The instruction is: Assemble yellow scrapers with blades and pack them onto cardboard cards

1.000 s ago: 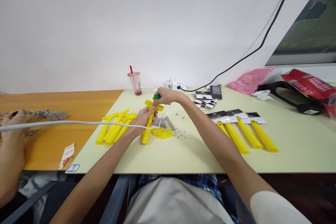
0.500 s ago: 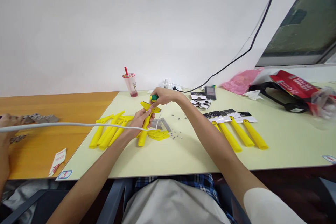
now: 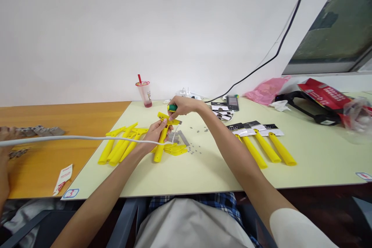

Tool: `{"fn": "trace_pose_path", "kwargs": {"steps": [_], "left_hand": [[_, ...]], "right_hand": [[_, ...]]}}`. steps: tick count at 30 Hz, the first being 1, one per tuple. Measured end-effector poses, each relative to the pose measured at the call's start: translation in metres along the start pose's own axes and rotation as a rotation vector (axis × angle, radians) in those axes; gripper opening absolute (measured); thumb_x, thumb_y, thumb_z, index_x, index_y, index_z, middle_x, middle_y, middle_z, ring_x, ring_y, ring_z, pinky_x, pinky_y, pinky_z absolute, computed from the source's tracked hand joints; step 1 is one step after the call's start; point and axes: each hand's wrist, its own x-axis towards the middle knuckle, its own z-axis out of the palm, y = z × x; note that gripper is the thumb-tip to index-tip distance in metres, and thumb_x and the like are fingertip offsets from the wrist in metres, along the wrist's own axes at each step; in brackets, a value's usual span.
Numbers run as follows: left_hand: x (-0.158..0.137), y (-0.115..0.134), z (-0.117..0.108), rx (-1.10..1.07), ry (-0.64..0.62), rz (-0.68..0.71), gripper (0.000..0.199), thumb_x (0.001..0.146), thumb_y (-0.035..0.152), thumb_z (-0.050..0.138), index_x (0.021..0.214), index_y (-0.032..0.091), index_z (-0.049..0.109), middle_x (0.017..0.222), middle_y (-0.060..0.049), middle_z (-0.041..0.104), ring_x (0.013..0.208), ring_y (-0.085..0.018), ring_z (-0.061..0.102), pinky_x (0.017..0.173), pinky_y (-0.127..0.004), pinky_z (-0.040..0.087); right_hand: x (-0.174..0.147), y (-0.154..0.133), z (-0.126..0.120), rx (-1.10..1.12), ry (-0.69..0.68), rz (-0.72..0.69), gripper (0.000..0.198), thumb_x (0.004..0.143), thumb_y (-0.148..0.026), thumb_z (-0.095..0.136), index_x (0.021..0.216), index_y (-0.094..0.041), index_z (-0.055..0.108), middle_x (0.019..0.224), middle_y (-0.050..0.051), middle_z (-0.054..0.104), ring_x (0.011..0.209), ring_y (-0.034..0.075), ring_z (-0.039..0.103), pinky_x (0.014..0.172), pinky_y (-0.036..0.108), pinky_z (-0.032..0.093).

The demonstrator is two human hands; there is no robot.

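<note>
My left hand [image 3: 157,131] is closed around a yellow scraper [image 3: 159,151] with a T-shaped head, its handle slanting down toward me. My right hand [image 3: 183,107] grips the green and yellow handle of a screwdriver [image 3: 172,107] over the scraper's head; the shaft is hidden by the fingers. Behind and beside the scraper lie flat yellow plastic pieces [image 3: 177,149] and grey metal blades [image 3: 183,138]. Several small nuts or screws [image 3: 195,148] are scattered to their right. More yellow scraper handles [image 3: 119,149] rest together left of my hand.
Yellow scrapers with black-and-white cards [image 3: 273,149] lie at right. A drink cup [image 3: 145,95] stands near the wall. A white cable [image 3: 87,137] crosses above my left wrist. A pink bag [image 3: 266,91] and red package [image 3: 322,95] sit back right. Another person's hand [image 3: 7,133] is far left.
The scraper's head and the screwdriver have shifted slightly to the right with my hands. Both hands keep their hold. The other person's hand at far left has moved a little.
</note>
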Motion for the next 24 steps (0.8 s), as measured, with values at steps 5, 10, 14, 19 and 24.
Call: {"fn": "trace_pose_path", "kwargs": {"steps": [5, 10, 14, 19, 24], "left_hand": [[0.0024, -0.0043, -0.0064, 0.034, -0.04, -0.016, 0.056, 0.089, 0.068, 0.083, 0.097, 0.015, 0.065, 0.09, -0.006, 0.069, 0.055, -0.008, 0.055, 0.047, -0.024, 0.045], [0.0027, -0.0061, -0.0072, 0.013, -0.037, -0.009, 0.054, 0.088, 0.063, 0.086, 0.099, 0.015, 0.065, 0.091, -0.006, 0.069, 0.06, -0.01, 0.059, 0.048, -0.023, 0.045], [0.0021, -0.0048, -0.0064, -0.023, -0.039, -0.009, 0.051, 0.089, 0.06, 0.087, 0.097, 0.015, 0.063, 0.095, -0.008, 0.071, 0.062, -0.011, 0.061, 0.048, -0.023, 0.045], [0.0019, -0.0042, -0.0067, -0.038, -0.04, -0.024, 0.05, 0.089, 0.058, 0.087, 0.101, 0.015, 0.065, 0.094, -0.007, 0.07, 0.062, -0.01, 0.06, 0.048, -0.023, 0.045], [0.003, -0.0055, -0.0072, -0.041, -0.013, -0.007, 0.049, 0.087, 0.057, 0.089, 0.097, 0.015, 0.065, 0.094, -0.007, 0.069, 0.062, -0.01, 0.059, 0.047, -0.022, 0.044]], "right_hand": [[0.0024, -0.0002, 0.0035, 0.005, 0.008, 0.015, 0.035, 0.073, -0.038, 0.097, 0.081, -0.018, 0.069, 0.063, -0.005, 0.057, 0.056, 0.01, 0.049, 0.048, 0.024, 0.038], [0.0019, -0.0007, 0.0043, -0.005, 0.006, 0.022, 0.037, 0.074, -0.036, 0.098, 0.08, -0.018, 0.066, 0.06, -0.006, 0.056, 0.054, 0.01, 0.049, 0.048, 0.024, 0.037], [-0.0016, 0.0002, 0.0015, 0.02, 0.001, -0.003, 0.033, 0.079, -0.038, 0.095, 0.085, -0.018, 0.068, 0.06, -0.006, 0.055, 0.053, 0.01, 0.05, 0.048, 0.024, 0.036], [-0.0049, -0.0011, -0.0002, 0.019, -0.016, 0.001, 0.022, 0.086, -0.03, 0.088, 0.089, -0.018, 0.071, 0.064, -0.005, 0.058, 0.054, 0.01, 0.05, 0.049, 0.024, 0.037], [-0.0042, -0.0018, 0.0014, -0.014, -0.005, 0.041, 0.019, 0.088, -0.027, 0.086, 0.089, -0.018, 0.068, 0.066, -0.005, 0.059, 0.055, 0.01, 0.05, 0.051, 0.024, 0.037]]}}
